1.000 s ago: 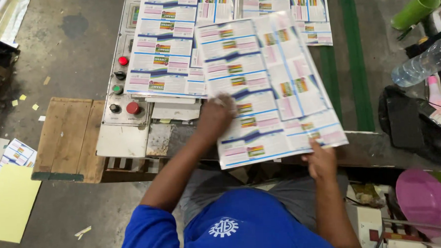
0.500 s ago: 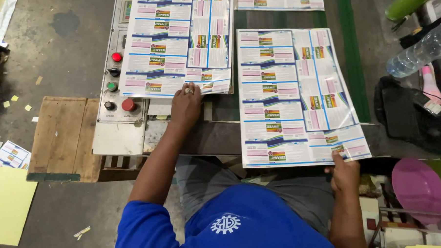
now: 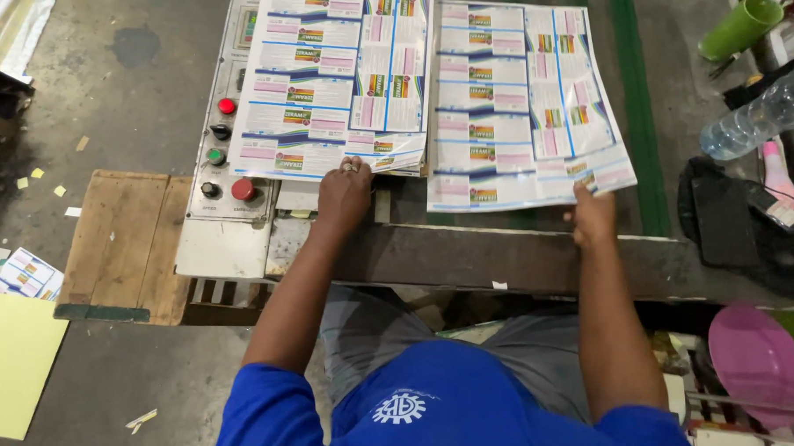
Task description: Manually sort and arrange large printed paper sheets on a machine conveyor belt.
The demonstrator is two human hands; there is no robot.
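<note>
Printed sheet (image 3: 520, 104) now lies flatter, right hand (image 3: 593, 214) holding its corner.

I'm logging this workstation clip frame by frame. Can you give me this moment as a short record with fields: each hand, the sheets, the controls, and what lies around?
left hand: fingers on the near edge of the left printed sheet
right hand: grips the near right corner of the right printed sheet
sheets: side by side, flat on the machine bed, the left one overlapping the control panel
controls: red, black and green buttons in a column
right side: green cup, clear plastic bottle, pink round lid
left side: wooden pallet, yellow sheet on floor
</note>
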